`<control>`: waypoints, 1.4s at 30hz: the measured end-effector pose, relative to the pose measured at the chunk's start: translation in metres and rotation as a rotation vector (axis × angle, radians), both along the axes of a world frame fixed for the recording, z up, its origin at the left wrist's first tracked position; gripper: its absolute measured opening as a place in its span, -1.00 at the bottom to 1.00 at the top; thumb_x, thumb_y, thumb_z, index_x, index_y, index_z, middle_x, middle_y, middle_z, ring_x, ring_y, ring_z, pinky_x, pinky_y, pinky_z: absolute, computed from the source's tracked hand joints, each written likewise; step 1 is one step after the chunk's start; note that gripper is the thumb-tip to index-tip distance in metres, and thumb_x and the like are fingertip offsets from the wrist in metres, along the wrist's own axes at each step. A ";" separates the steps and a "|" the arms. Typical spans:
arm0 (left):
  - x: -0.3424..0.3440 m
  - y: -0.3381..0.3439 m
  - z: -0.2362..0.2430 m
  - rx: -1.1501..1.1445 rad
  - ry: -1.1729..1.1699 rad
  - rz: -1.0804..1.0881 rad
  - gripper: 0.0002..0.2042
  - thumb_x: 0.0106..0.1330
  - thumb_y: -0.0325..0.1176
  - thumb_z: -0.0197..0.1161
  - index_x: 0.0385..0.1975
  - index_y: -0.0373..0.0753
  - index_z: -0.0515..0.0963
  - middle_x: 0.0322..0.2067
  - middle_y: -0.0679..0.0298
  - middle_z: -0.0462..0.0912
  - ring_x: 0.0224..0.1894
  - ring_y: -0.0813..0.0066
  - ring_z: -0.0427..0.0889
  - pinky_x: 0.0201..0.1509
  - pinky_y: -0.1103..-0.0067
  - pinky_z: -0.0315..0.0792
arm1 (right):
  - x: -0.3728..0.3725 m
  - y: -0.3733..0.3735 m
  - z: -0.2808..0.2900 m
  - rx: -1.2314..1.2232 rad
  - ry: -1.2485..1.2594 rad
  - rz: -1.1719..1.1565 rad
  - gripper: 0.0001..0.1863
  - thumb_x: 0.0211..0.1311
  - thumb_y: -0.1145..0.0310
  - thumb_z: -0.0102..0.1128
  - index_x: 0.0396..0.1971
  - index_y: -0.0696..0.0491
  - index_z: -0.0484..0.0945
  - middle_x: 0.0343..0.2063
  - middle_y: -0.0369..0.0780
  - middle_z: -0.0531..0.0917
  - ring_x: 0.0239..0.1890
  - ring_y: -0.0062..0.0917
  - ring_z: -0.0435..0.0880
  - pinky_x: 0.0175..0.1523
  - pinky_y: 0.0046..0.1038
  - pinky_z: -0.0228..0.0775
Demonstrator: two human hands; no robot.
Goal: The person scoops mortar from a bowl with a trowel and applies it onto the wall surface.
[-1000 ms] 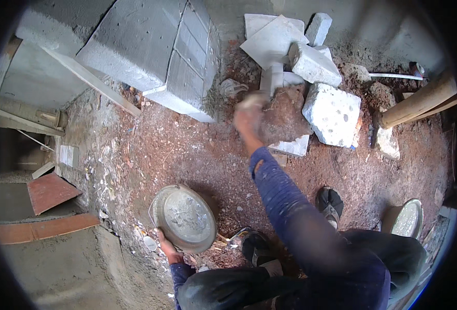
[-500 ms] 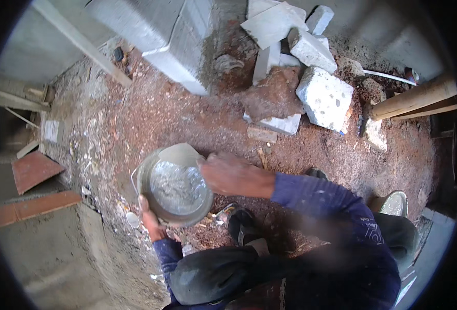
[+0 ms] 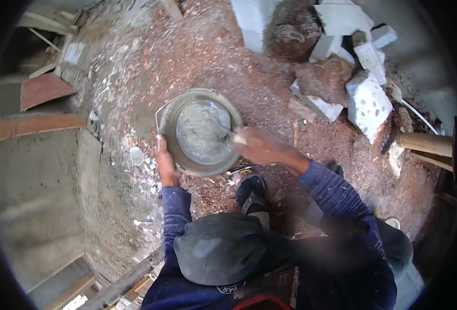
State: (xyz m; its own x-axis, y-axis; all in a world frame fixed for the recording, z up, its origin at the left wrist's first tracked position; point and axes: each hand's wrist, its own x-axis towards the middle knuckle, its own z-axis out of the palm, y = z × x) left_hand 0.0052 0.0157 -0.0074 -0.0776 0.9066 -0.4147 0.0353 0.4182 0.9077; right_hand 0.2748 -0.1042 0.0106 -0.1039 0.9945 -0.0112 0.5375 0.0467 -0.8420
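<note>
A round grey bucket [image 3: 173, 111] stands tilted on the rubble ground in front of me, with a thin wire handle on its left. Wet grey mortar [image 3: 200, 124] covers its inside. My left hand [image 3: 167, 164] is closed on the bucket's near left side, thumb up along the wall. Over the right rim, my right hand [image 3: 267, 149] is wrapped round the handle of a trowel [image 3: 239, 138]. The trowel's blade reaches into the mortar and is mostly hidden and blurred.
Broken concrete blocks [image 3: 369, 106] and stones lie heaped at the far right, beside a wooden pole [image 3: 426, 143]. A reddish board [image 3: 45, 91] and a low plastered wall [image 3: 32, 181] are on the left. My shoe [image 3: 250, 190] is close to the bucket.
My view has shifted, so the bucket sits higher and further right. The right hand has swung to the bucket's lower right side, and a pale flat blade at the far rim has gone from sight.
</note>
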 end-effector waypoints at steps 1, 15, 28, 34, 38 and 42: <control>-0.005 -0.001 -0.002 -0.016 -0.010 0.017 -0.31 0.41 0.13 -0.01 0.27 -0.41 0.28 0.24 0.11 0.37 0.24 0.29 0.37 0.36 0.46 0.17 | -0.003 0.001 0.002 0.005 0.015 0.015 -0.56 0.15 0.20 0.11 -0.13 0.29 0.49 -0.29 0.17 0.60 -0.21 -0.03 0.65 -0.13 -0.09 0.51; -0.020 0.004 -0.023 -0.061 -0.033 0.001 -0.26 0.38 0.15 0.03 0.32 -0.38 0.21 0.30 0.16 0.29 0.29 0.25 0.30 0.38 0.44 0.14 | 0.162 -0.051 0.121 0.368 1.366 -0.616 -0.47 0.23 0.53 0.05 0.20 0.04 0.16 -0.37 -0.23 0.48 -0.62 -0.63 0.48 -0.71 -0.61 0.35; -0.059 0.006 -0.045 -0.018 -0.054 -0.008 -0.33 0.39 0.08 0.05 0.29 -0.36 0.28 0.27 0.19 0.34 0.26 0.27 0.34 0.38 0.44 0.13 | 0.235 0.161 0.013 0.153 0.276 -1.007 -0.59 0.16 0.33 0.16 0.01 0.12 0.37 -0.32 -0.03 0.56 -0.38 -0.31 0.60 -0.27 -0.26 0.53; -0.034 0.006 -0.032 -0.089 -0.062 0.029 -0.38 0.38 0.02 0.09 0.27 -0.34 0.32 0.23 0.17 0.38 0.24 0.26 0.35 0.35 0.42 0.18 | 0.141 0.058 0.090 0.221 0.596 -0.369 -0.43 0.20 0.27 0.17 0.15 0.18 0.25 -0.22 -0.02 0.56 -0.32 -0.31 0.62 -0.23 -0.28 0.53; -0.015 0.013 -0.010 -0.063 0.098 -0.049 -0.38 0.38 0.03 0.09 0.25 -0.38 0.32 0.20 0.16 0.43 0.23 0.27 0.38 0.35 0.43 0.20 | 0.133 0.006 0.072 0.218 0.016 -0.108 -0.47 0.25 0.17 0.18 0.09 0.23 0.40 -0.20 0.09 0.61 -0.17 -0.15 0.67 -0.02 -0.18 0.49; 0.000 0.021 0.005 -0.020 0.024 -0.095 -0.36 0.37 0.04 0.13 0.23 -0.39 0.33 0.18 0.10 0.44 0.19 0.28 0.43 0.32 0.42 0.26 | 0.065 0.016 0.084 -0.240 -0.421 0.080 -0.62 0.20 0.31 0.13 -0.06 0.24 0.52 -0.32 0.07 0.67 -0.30 -0.11 0.71 -0.18 -0.17 0.57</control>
